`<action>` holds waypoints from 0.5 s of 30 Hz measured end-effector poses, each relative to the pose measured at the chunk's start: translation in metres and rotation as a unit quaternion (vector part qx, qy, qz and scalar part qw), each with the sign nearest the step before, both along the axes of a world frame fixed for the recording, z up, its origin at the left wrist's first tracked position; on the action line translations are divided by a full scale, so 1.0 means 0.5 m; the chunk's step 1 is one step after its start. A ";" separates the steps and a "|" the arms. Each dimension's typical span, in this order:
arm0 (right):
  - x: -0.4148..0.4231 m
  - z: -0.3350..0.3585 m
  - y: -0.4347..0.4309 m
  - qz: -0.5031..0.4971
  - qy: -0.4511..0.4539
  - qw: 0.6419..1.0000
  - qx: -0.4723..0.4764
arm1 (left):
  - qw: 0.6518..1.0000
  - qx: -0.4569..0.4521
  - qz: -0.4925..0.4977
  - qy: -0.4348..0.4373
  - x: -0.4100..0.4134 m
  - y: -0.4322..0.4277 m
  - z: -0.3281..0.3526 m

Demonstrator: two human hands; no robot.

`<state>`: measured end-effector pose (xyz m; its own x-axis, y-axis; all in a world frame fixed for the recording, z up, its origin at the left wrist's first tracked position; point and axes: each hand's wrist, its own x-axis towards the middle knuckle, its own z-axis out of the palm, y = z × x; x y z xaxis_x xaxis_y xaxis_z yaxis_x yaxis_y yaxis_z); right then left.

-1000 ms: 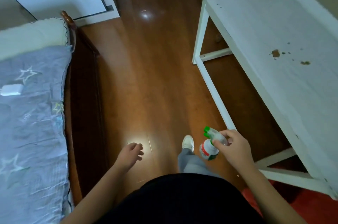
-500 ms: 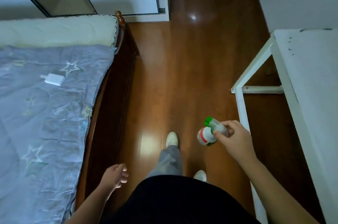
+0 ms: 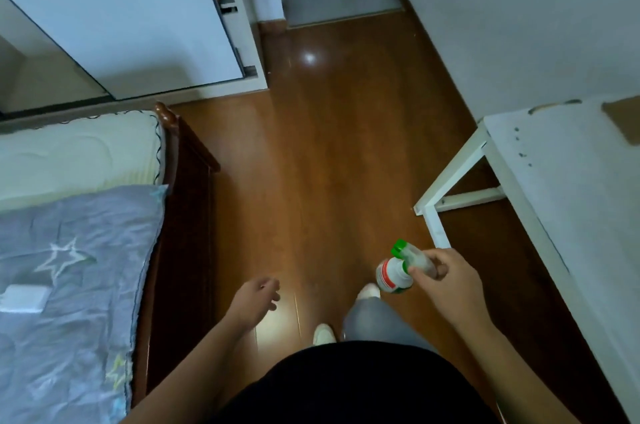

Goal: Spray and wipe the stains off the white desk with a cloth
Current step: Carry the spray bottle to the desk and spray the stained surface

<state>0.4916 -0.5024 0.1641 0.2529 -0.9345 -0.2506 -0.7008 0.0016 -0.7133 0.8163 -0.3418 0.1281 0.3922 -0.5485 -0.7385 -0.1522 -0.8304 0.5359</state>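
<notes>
We note an open lane of wood floor (image 3: pixel 322 153) down the centre, running to the doorway up top. L side blocked by the bed frame (image 3: pixel 187 202) w/ corner post; wardrobe (image 3: pixel 131 18) closes the far L. R side blocked by the white surface (image 3: pixel 581 202) and its front leg (image 3: pixel 438 228), wall behind it. Both hands (image 3: pixel 256 299) hang in the lane, clear of bed and surface; R hand (image 3: pixel 450 281) near the leg, not touching.

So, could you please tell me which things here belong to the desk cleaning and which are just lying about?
For the job: spray bottle in the right hand; white desk.
Lying about: bed; white charger; wardrobe.
</notes>
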 end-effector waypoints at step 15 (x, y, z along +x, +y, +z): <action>0.205 -0.023 -0.516 0.020 -0.016 0.999 0.027 | 0.994 0.086 0.051 -0.034 0.253 -0.398 -0.004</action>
<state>0.5940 -0.7604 0.1525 0.2976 -0.9094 -0.2908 -0.6778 0.0132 -0.7351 0.9428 -0.5408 0.1260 0.4911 -0.3717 -0.7878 -0.0937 -0.9217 0.3765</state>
